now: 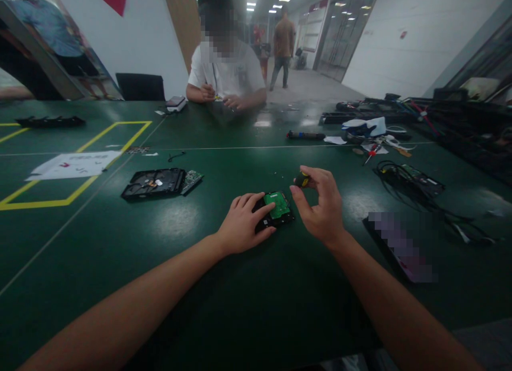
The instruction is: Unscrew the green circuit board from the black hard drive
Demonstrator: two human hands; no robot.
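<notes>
A hard drive point(288, 218) lies on the green table with its green circuit board point(276, 204) facing up. My left hand point(245, 222) holds the drive down from the left, thumb along the near edge and fingers across its top and far side. Just right of the drive and a little above the table, my right hand point(322, 203) pinches a short black-and-yellow screwdriver point(303, 179) between thumb and fingers. No screwdriver tip can be made out. Several tiny bits, perhaps screws point(279, 175), lie on the table beyond the drive.
Left stands another, opened drive point(154, 183) beside a loose circuit board point(192, 181). A phone-like slab point(396, 248), black cables point(390, 174) and a red-handled screwdriver point(373, 151) lie right. Across the table sits a person point(228, 72); a paper sheet point(76, 164) lies far left.
</notes>
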